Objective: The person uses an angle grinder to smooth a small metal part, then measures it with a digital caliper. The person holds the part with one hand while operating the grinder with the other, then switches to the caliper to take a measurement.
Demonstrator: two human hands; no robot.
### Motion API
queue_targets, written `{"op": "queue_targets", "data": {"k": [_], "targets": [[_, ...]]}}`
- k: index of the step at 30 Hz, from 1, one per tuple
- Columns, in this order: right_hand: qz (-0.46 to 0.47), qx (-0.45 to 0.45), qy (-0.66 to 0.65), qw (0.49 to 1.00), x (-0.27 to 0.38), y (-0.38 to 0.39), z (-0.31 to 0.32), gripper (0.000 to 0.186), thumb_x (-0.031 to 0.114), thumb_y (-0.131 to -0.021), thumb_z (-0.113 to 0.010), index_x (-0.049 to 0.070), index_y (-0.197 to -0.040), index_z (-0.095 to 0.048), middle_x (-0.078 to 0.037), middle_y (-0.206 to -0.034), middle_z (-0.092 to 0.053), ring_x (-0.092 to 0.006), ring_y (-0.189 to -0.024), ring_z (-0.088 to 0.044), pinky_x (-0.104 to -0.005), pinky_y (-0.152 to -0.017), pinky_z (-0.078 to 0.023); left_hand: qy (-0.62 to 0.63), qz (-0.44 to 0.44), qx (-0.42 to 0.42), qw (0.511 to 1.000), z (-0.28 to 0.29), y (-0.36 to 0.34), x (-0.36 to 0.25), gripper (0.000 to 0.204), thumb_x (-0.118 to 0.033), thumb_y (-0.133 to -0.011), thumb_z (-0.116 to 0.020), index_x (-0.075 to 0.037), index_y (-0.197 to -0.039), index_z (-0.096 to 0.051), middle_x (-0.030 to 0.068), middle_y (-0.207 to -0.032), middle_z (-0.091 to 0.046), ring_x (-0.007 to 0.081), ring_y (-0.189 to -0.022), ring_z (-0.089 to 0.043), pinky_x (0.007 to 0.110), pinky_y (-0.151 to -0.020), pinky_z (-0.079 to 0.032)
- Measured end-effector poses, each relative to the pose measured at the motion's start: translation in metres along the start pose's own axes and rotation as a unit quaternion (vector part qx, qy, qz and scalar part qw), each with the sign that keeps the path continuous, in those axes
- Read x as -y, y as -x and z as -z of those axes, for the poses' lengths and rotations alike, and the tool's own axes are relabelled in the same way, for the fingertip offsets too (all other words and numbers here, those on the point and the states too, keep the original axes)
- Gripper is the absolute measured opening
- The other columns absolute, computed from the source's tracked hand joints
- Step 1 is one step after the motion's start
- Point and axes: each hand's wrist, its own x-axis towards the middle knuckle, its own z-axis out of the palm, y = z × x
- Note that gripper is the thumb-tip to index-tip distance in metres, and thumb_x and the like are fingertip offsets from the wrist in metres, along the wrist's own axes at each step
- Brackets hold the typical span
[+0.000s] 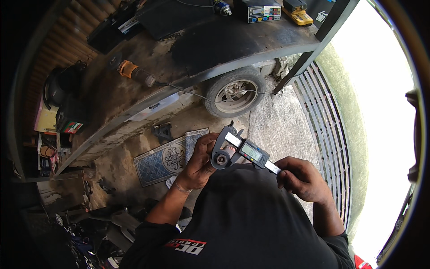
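In front of my chest is a dark digital caliper [253,154] with a small grey display, its beam slanting down to the right. My left hand [199,166] is closed at the jaw end, around a round metal part [221,158] with a hole through its middle. This part sits at the caliper's jaws; whether both jaws touch it I cannot tell. Pinched between the fingers of my right hand [304,178] is the far end of the caliper's beam. The left fingertips are partly hidden behind the caliper and the part.
A dark workbench [188,49] curves across the top, bearing an orange angle grinder [130,71] whose cord hangs down, a boxed device [263,12] and a yellow tool [299,16]. Below stand a wheel [235,92] and a patterned mat [156,163]. A metal grate [329,130] runs at right.
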Motion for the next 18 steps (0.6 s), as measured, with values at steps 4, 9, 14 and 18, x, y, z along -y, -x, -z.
{"op": "queue_targets", "data": {"k": [4, 9, 14, 18], "targets": [[0.008, 0.002, -0.005, 1.0, 0.0001, -0.0003, 0.0004, 0.028, 0.021, -0.108, -0.056, -0.001, -0.123, -0.064, -0.001, -0.083, -0.067, -0.0074, -0.071, -0.057, -0.0255, -0.068, -0.048, -0.032, 0.006, 0.011, 0.999, 0.0017, -0.0002, -0.0001, 0.072, -0.024, -0.104, -0.065, -0.008, -0.158, -0.021, 0.0164, -0.152, -0.047, 0.0236, -0.14, -0.05, 0.04, -0.115, -0.039], [-0.005, 0.004, -0.005, 1.0, 0.0026, 0.001, 0.001, 0.027, 0.019, -0.108, -0.056, -0.001, -0.123, -0.064, -0.001, -0.084, -0.067, -0.0073, -0.072, -0.057, -0.0253, -0.068, -0.048, 0.004, 0.0, 0.0, 1.0, -0.0023, 0.0019, 0.0002, 0.071, -0.022, -0.104, -0.064, -0.008, -0.158, -0.021, 0.0164, -0.151, -0.048, 0.0238, -0.14, -0.05, 0.04, -0.116, -0.039], [-0.002, 0.006, -0.013, 1.0, 0.0027, 0.0007, -0.0004, 0.025, 0.017, -0.108, -0.055, -0.001, -0.123, -0.064, -0.001, -0.084, -0.067, -0.0066, -0.074, -0.057, -0.0251, -0.069, -0.048, -0.005, 0.01, -0.005, 1.0, -0.0037, 0.0037, -0.001, 0.069, -0.022, -0.105, -0.063, -0.007, -0.158, -0.022, 0.0158, -0.15, -0.05, 0.0232, -0.139, -0.051, 0.04, -0.116, -0.039], [-0.015, 0.006, -0.004, 1.0, 0.0021, 0.0007, -0.0002, 0.025, 0.016, -0.108, -0.054, -0.001, -0.122, -0.064, -0.001, -0.083, -0.066, -0.0067, -0.074, -0.057, -0.0252, -0.07, -0.048, -0.013, -0.007, -0.008, 1.0, -0.0055, 0.005, -0.0007, 0.068, -0.022, -0.105, -0.063, -0.006, -0.157, -0.023, 0.0151, -0.148, -0.051, 0.0224, -0.139, -0.051, 0.039, -0.116, -0.039]]}}
